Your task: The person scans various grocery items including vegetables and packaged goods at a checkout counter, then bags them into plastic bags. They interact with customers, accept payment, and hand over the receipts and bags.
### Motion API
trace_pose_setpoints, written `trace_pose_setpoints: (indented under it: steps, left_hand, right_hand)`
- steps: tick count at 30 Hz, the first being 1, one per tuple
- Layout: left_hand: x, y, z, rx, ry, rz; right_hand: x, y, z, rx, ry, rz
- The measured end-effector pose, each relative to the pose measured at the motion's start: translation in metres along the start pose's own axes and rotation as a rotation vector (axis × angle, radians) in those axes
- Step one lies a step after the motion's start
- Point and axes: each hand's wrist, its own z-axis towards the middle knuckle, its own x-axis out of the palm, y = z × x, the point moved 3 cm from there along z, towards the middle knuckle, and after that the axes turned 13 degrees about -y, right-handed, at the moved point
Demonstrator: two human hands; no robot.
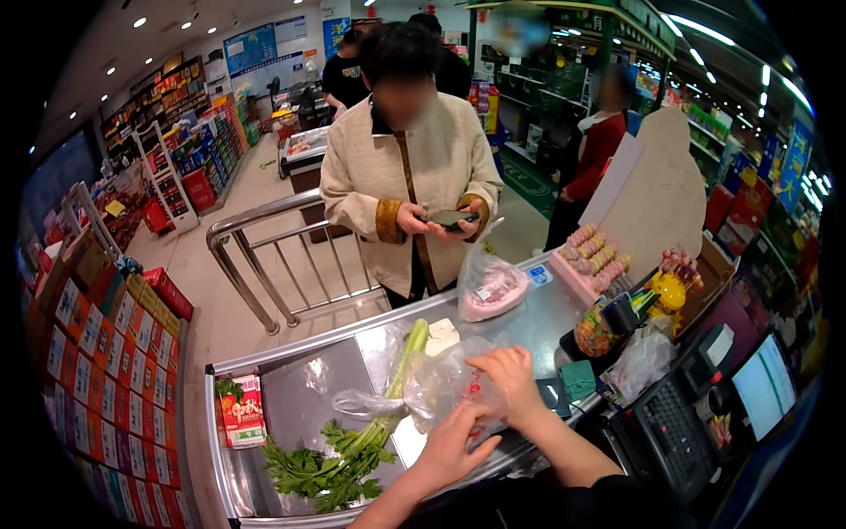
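Handling a clear plastic bag (441,375) over the metal tabletop (304,379), in the head view. Has the bag just left of the right grip (504,375), against its bent fingertips, and just above the left grip (458,436), near or touching its curled fingers. Shows both grips partly closed; cannot tell whether either has film pinched between finger and thumb. Cannot make out any contents through the wrinkles, glare and red print. Also partly hidden: the stalks of the celery (339,467), under a gathered band of clear film, and the white block (442,335), overlapped by the bag. Cut off at the lower edge: both arms. Counting around the bag: one bunch of celery just to the left, leaves toward the lower left; one white block just beyond; one piece of bagged pink meat (493,300) farther back; one red and white packet (242,414) near the left end; one person (410,167) directly across, holding one phone (448,219).
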Motion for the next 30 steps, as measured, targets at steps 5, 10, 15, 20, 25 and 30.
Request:
trace_pose_setpoints:
  steps: [5, 10, 15, 20, 25, 30]
  left_hand:
    - [-0.102, 0.077, 0.014, -0.008, -0.510, 0.724]
    - [-0.179, 0.172, 0.006, -0.113, -0.400, 0.246]
    - [-0.258, 0.235, -0.052, -0.443, -0.499, 0.143]
    - [-0.355, 0.361, -0.142, -0.983, -0.873, 0.878]
    - [-0.352, 0.396, -0.178, -1.129, -0.776, 1.152]
    - [-0.346, 0.394, -0.180, -1.094, -0.531, 1.153]
  right_hand:
    - [-0.019, 0.016, 0.021, 0.117, -0.021, 0.144]
    - [0.036, 0.016, 0.011, 0.335, 0.104, 0.482]
    - [0.057, 0.001, 0.030, 1.127, 0.114, 1.039]
    - [0.058, -0.006, 0.053, 1.241, -0.048, 1.470]
    - [0.059, -0.001, 0.075, 1.208, -0.135, 1.463]
    - [0.080, -0.010, 0.076, 1.201, -0.133, 1.405]
